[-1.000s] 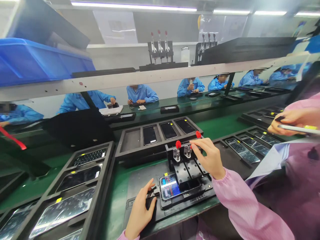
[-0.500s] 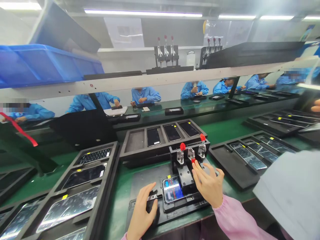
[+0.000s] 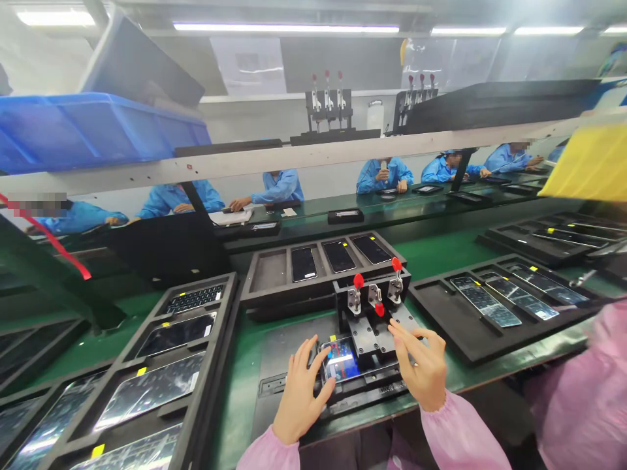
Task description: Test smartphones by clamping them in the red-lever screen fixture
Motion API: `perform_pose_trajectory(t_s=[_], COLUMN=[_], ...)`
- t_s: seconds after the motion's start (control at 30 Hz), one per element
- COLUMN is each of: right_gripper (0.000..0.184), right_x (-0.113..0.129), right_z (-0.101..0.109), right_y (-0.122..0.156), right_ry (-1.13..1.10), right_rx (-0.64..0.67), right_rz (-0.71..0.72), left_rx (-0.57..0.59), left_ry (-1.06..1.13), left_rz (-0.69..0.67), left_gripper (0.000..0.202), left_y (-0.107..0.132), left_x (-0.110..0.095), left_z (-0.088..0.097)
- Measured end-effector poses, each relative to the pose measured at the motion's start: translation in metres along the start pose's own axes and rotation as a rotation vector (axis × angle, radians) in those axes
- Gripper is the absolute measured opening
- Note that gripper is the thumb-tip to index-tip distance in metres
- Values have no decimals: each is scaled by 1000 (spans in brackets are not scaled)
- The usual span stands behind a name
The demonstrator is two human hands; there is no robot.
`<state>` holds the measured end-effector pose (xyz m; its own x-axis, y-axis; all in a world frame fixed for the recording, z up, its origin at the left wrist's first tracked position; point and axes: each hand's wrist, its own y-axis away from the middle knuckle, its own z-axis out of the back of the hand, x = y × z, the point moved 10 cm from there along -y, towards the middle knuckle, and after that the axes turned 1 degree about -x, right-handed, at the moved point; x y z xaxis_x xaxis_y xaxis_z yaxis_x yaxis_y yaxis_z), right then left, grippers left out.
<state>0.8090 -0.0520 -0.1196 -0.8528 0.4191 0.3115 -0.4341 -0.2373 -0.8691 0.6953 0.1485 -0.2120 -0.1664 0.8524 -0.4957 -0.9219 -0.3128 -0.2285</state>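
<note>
"So, where was the phone (image 3: 340,360)?"

"Seated in the black metal fixture (image 3: 365,336), glossy face up, its red-knobbed clamps (image 3: 375,301) standing upright."

"And the hands?"

"Both open, gripping nothing: the left hand (image 3: 300,398) at the phone's near edge, the right hand (image 3: 421,369) on the fixture — and one slot of the far tray (image 3: 262,274) sat empty."

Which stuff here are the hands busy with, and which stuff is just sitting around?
Busy with:
the left hand and right hand
the phone
the black clamping fixture
the red-handled toggle clamps

Just sitting:
the phones in the tray behind
the screens in the side tray
the blue plastic bin
</note>
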Motion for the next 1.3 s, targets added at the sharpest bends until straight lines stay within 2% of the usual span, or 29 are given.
perform_pose_trajectory(t_s=[0.13,0.27,0.33,0.4,0.5,0.67,0.8,0.97,1.1,1.3], right_gripper=[28,21,18,25,35,39,42,45,48,54], right_x=[-13,-59,-89,-114,-133,-143,-146,-149,-151,-153], right_z=[21,36,35,29,13,-10,-16,-21,-22,-21], right_y=[19,43,58,74,91,104,102,98,99,99], right_ry=[-14,-33,-61,-84,-116,-164,-168,-162,-146,-136], right_rx=[-114,-254,-301,-314,-253,-70,34,148,181,171], right_rz=[-47,-224,-386,-541,-678,-827,-897,-960,-996,-1009], left_rx=[14,-21,-23,-16,-4,9,-35,-106,-95,-33], left_ry=[29,137,183,228,284,308,346,353,359,369], left_rz=[38,48,71,107,158,213,295,335,395,403], left_gripper=[46,52,52,52,52,54,53,53,56,57], left_y=[-1,0,2,4,8,10,10,10,13,15], left_x=[4,8,13,20,29,34,37,42,53,52], left_z=[-2,1,0,-3,-7,-10,-9,-9,-12,-13])
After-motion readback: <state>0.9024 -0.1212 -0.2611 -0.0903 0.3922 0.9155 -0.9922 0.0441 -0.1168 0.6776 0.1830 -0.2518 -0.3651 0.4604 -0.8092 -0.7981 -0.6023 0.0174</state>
